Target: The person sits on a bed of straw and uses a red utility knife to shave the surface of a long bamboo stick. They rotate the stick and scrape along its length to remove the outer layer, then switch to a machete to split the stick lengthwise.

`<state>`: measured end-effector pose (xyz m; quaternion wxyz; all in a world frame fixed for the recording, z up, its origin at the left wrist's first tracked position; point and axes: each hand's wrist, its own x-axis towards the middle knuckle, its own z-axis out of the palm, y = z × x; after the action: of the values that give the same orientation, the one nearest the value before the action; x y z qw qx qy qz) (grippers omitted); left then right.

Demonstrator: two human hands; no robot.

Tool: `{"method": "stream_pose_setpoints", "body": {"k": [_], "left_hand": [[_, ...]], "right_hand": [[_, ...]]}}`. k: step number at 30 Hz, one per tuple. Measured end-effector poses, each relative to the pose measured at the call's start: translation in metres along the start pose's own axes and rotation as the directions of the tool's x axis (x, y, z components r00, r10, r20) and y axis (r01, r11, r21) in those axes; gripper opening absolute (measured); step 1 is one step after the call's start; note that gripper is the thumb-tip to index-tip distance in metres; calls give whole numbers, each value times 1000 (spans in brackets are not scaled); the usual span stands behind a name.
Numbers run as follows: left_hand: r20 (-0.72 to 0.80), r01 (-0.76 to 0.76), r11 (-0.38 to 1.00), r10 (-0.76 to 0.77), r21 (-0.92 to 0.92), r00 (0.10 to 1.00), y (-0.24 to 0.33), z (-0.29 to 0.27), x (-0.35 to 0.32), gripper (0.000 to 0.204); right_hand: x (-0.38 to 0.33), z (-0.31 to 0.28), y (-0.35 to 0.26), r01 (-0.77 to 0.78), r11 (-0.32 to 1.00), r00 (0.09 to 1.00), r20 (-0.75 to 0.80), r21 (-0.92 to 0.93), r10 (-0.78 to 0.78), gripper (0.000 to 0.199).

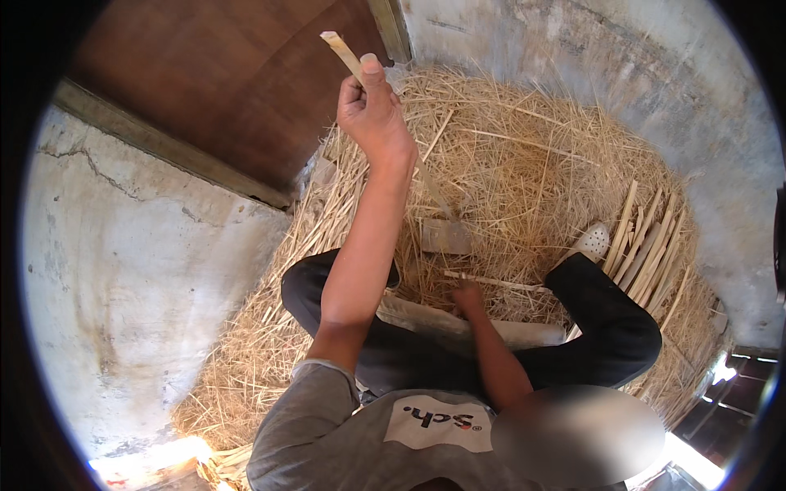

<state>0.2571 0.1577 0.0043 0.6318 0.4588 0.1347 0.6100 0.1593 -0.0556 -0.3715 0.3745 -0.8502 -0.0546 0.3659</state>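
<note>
Left arm is up and stretched forward, elbow nearly straight, and the left hand (pixel 375 110) is clamped in a fist around a long pale stick (pixel 348 57), thumb pressed along its upper side. The top of the stick pokes out above the knuckles toward the brown wooden door (pixel 221 90); the rest runs down and to the right, past the wrist, to a flat metal blade (pixel 446 236) lying in the straw (pixel 524 155). So the hand has the high end and the blade sits low, well below it.

Right arm is bent in close to the body, forearm pointing forward between the knees, and the right hand (pixel 468 296) is down at a thin strip of split cane (pixel 499 283) that lies across the straw just in front of it. Fingers look curled at the strip's near end, but whether they are pinching it I cannot tell.

The person sits on the heap with legs in dark trousers (pixel 610 327) spread either side. A pale plank (pixel 458 323) lies across the lap, under the right forearm. By the right knee there is a white shoe (pixel 591 241), and beside it a bundle of cut cane strips (pixel 647 245) fanned out on the straw. Rough concrete wall (pixel 139 270) on the left, more concrete behind the heap.
</note>
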Motion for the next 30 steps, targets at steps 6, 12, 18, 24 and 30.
{"method": "stream_pose_setpoints", "body": {"k": [6,12,18,24,30], "left_hand": [[1,-20,1000,20,-8,1000,-1,1,6,40],[15,20,995,-19,-94,1000,-2,-5,10,43],[-116,-59,998,58,-9,992,0,-4,10,43],[-129,-84,996,85,8,988,-1,-6,7,41],[-153,-103,994,105,19,983,-1,-2,10,42]], "right_hand": [[3,-15,-17,62,987,997,36,149,-68,16],[-81,-61,-137,356,880,927,2,314,-376,12],[-71,-22,-129,207,856,974,-16,475,-226,11],[-27,8,-74,227,932,972,-3,284,-236,16],[-62,-11,-145,419,863,908,-117,284,-403,23]]}}
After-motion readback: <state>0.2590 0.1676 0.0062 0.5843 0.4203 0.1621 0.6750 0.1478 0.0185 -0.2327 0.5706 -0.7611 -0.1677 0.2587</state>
